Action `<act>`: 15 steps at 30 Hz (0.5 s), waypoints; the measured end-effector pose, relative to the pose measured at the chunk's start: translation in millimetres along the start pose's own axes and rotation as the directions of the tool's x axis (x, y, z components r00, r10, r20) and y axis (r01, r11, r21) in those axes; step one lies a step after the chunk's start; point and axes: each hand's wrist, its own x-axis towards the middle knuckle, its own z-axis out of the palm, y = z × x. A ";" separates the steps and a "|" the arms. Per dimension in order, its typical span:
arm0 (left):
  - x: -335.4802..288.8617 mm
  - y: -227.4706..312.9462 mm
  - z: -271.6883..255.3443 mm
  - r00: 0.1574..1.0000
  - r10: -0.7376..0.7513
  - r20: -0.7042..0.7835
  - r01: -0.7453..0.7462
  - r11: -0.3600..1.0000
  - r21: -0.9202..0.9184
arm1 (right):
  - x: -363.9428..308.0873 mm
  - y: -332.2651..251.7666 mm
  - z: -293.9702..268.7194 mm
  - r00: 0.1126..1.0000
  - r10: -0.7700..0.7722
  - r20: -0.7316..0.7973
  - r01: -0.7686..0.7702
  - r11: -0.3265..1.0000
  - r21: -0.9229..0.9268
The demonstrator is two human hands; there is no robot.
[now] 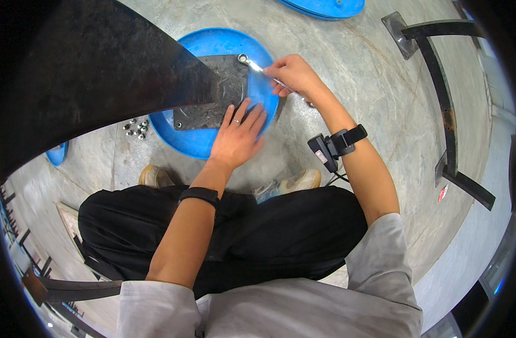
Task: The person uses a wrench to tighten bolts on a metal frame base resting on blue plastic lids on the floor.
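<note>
at far left, a small blue piece sits on the gray concrete floor, partly hidden behind a broad black beam. the beam slants in from the upper left to meet a dark square plate. beside it, near the blue base's left edge, a loose cluster of small metal nuts lies on the floor. the round blue base, a wide shallow disc, rests in front of your shoes, with the plate on top of it. a metal fastener shows at the plate's lower left corner.

your left hand, a ring on one finger and a black band at the wrist, lies palm down across the plate's near right edge and the blue base, its fingers moderately spread and gripping nothing. at the plate's upper right corner, the ring end of a silver wrench sits over a fastener, while its shaft slants down to the right across the base's rim. your right hand holds that shaft, fingers closed narrowly around it, just beyond the rim. a black device is strapped to your right forearm. at top, another blue disc is partly visible; at far right stands a dark metal frame.
</note>
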 end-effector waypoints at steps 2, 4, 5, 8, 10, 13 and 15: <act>0.2 -0.2 0.4 1.000 0.003 0.001 -0.003 1.000 0.002 | 6.1 -1.7 -8.5 0.997 -0.036 -0.072 0.027 0.992 -0.122; 0.9 1.4 0.5 1.000 0.007 0.003 -0.007 1.000 0.002 | 12.1 -2.7 -16.6 0.981 -0.159 -0.115 0.103 0.915 -0.390; 1.1 1.6 0.3 1.000 0.008 -0.025 -0.008 1.000 -0.002 | 14.1 -6.9 -19.1 0.976 -0.161 -0.145 0.060 0.842 -0.536; 0.5 1.3 -0.3 1.000 0.002 -0.018 -0.002 1.000 0.005 | 28.7 2.9 -25.9 0.865 -0.481 -0.144 0.322 0.752 -0.575; -0.6 -0.4 -0.1 1.000 -0.008 0.016 0.008 1.000 0.017 | 30.6 4.9 -26.2 0.823 -0.551 -0.138 0.365 0.700 -0.614; 0.2 1.9 2.1 1.000 -0.004 0.017 0.004 1.000 0.010 | 32.5 11.8 -29.4 0.752 -0.633 -0.185 0.463 0.707 -0.535; 0.3 1.6 1.4 1.000 0.001 0.012 -0.001 1.000 0.013 | 31.4 12.0 -32.7 0.726 -0.642 -0.245 0.526 0.749 -0.403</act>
